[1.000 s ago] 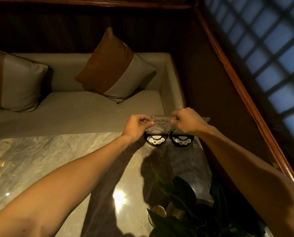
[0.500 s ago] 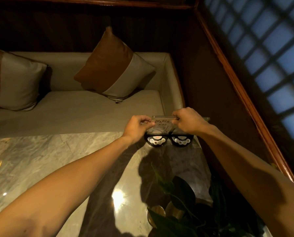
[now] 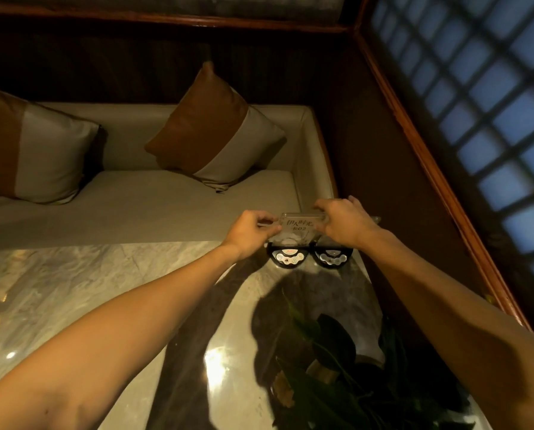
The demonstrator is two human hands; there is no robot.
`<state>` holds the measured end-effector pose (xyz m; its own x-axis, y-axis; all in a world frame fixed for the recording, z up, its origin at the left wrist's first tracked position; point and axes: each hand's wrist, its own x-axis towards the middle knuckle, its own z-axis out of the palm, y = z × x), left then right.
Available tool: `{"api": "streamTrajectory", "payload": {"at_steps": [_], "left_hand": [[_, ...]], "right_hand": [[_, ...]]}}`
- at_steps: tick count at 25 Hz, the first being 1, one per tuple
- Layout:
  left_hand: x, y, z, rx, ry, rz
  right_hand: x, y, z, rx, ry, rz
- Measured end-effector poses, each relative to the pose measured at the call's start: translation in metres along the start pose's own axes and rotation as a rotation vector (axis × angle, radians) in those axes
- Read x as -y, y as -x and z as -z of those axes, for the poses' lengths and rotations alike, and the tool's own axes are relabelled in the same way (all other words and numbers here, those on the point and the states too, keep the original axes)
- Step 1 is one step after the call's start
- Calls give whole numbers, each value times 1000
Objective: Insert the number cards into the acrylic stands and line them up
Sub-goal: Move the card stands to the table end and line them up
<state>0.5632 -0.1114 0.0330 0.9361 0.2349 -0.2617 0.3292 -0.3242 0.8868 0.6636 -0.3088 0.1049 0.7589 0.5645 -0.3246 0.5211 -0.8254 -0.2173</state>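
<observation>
both hands, l hand (image 3: 249, 231) & r hand (image 3: 344, 223), grip acrylic stand (image 3: 299, 226) above table (image 3: 73, 293)

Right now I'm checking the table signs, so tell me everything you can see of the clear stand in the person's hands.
The acrylic stand is a clear, glossy plate, wider than tall, standing upright at the far right end of the marble table. Dark handwritten characters over a number show through it; they are too blurred to read surely. The left hand pinches its left edge, the right hand its right. Its foot is hidden behind two black call-button units.
</observation>
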Motion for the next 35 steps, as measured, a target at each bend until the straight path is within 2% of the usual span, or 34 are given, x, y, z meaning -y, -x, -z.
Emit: {"api": "streamTrajectory", "payload": {"at_steps": [5, 8, 12, 17, 23, 27, 35], "left_hand": [[-14, 45, 57, -43, -56, 15], [-19, 95, 108, -53, -157, 24], [-17, 166, 169, -125, -224, 34], [17, 267, 242, -235, -158, 70], [95, 353, 286, -190, -94, 170], [138, 388, 303, -186, -79, 182], [196, 434, 317, 45, 43, 259]], "right_hand": [[43, 17, 17, -114, -12, 69], [94, 35, 25, -143, -81, 128], [171, 66, 20, -74, -296, 152], [275, 112, -15, 22, -483, 187], [365, 162, -99, 145, -613, 221], [407, 187, -151, 153, -626, 246], [463, 230, -217, 338, -799, 193]]}}
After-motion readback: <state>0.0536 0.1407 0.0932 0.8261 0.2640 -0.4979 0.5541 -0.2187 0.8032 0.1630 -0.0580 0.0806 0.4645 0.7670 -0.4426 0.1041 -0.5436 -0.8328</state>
